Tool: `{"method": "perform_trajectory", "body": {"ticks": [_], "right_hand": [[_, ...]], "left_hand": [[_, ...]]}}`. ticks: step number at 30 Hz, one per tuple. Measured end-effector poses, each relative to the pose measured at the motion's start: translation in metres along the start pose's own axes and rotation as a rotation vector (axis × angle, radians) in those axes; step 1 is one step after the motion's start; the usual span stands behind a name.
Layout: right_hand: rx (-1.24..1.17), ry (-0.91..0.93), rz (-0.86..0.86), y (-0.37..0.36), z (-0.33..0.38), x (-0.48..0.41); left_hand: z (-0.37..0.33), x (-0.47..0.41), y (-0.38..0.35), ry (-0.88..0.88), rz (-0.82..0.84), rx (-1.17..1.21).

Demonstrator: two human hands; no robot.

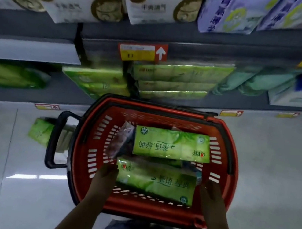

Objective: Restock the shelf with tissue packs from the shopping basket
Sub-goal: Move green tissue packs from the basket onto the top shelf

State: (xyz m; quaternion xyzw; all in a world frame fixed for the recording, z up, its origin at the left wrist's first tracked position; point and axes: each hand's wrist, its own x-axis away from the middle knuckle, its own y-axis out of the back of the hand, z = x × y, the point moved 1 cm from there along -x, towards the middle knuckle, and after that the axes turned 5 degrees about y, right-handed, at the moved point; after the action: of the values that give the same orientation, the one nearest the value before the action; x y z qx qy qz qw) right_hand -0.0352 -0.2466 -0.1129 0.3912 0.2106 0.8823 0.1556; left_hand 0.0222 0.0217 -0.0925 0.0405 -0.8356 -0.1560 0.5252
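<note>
Store aisle: grey shelving (198, 40) across the top of the head view, pale tiled floor (275, 175) below it. The lower shelf holds stacked green packs (174, 78).

Red shopping basket (146, 207) stands on the floor just in front of the shelving, black handle to its left.

Two tissue packs lie flat in it: far pack (172, 145) and near pack (154, 183), the near one between the hands. Both are green glossy film bricks with printed text and look soft and squashable.

Left hand (106, 174) lies against the near pack's left end, fingers apparently straight, not curled round it. Right hand (211, 192) is just beside the right end, fingers extended, holding nothing. Contact there: cannot tell.

A dark wrapped packet (121, 141) leans beside the far pack.

Risks (judgement):
- Slick film plus a flat-palmed squeeze, so the pack could slip or buckle mid-lift.
- The lifted pack may snag the dark packet or the basket rim.
- The shelf stack looks loosely aligned, so a careless push could topple it.
</note>
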Motion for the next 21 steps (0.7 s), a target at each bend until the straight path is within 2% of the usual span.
{"method": "perform_trajectory", "body": {"ticks": [5, 9, 12, 16, 21], "right_hand": [[-0.045, -0.162, 0.098, -0.018, -0.023, -0.021], [-0.086, -0.108, 0.187, -0.031, -0.026, -0.019], [-0.141, -0.107, 0.225, -0.029, -0.029, -0.026], [-0.261, -0.155, 0.309, -0.025, -0.032, -0.037], [-0.266, -0.138, 0.385, -0.028, -0.034, -0.04]], "left_hand": [[0.002, -0.021, -0.022, 0.13, -0.002, 0.287], [0.001, -0.034, -0.031, 0.171, 0.021, 0.239], [0.006, -0.036, -0.026, 0.084, -0.043, 0.218], [0.022, -0.038, -0.015, 0.021, -0.023, 0.155], [0.031, -0.031, -0.009, 0.016, -0.007, 0.241]]}}
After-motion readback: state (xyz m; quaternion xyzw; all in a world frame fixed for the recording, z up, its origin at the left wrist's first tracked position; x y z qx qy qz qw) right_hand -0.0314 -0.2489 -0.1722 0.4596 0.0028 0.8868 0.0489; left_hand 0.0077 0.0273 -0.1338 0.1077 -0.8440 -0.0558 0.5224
